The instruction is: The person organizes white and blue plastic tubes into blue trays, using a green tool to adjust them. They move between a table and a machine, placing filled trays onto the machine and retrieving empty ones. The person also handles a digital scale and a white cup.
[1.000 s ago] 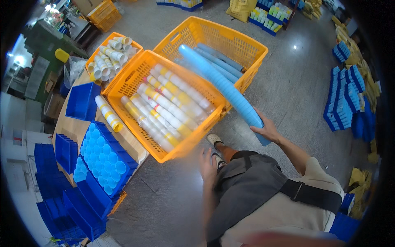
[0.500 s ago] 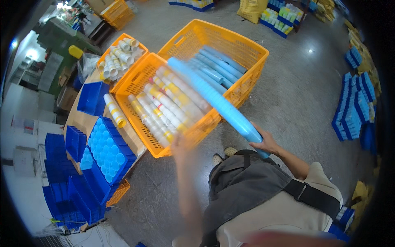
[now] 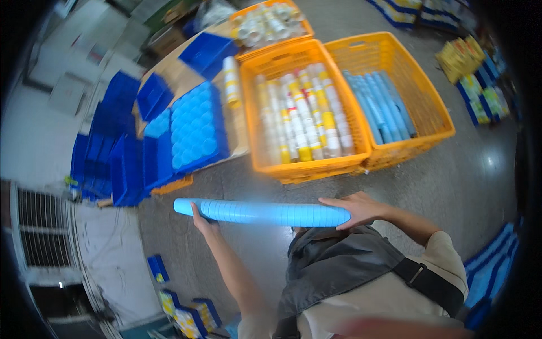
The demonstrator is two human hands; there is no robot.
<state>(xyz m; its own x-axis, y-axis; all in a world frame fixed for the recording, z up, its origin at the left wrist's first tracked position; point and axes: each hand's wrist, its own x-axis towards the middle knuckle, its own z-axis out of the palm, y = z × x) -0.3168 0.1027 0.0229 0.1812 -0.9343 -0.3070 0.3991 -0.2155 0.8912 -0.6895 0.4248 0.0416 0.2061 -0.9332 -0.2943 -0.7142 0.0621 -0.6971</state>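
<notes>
A long stack of nested light-blue cups (image 3: 262,213) lies level across my front, between both hands. My left hand (image 3: 204,220) grips its left end, thumb on the near side. Around the right end closes my right hand (image 3: 359,209), with the fingers reaching over the top. Beyond the stack stands a yellow-orange crate (image 3: 316,174) holding several stacks of white and yellow cups. Beside it, another yellow-orange crate (image 3: 432,104) contains more light-blue cup stacks (image 3: 381,107).
Left of the crates, a wooden table (image 3: 240,133) carries a blue bin (image 3: 217,148) of upright light-blue cups, empty blue bins (image 3: 209,55) and a white-yellow cup stack (image 3: 231,82). Farther back sits a crate (image 3: 307,28) of white cups. A yellow sack (image 3: 460,58) rests on the floor at right.
The blue cup stack has swung from slanting over the crates to level before me. My left hand has left the crate edge and taken its far end. The view has turned left.
</notes>
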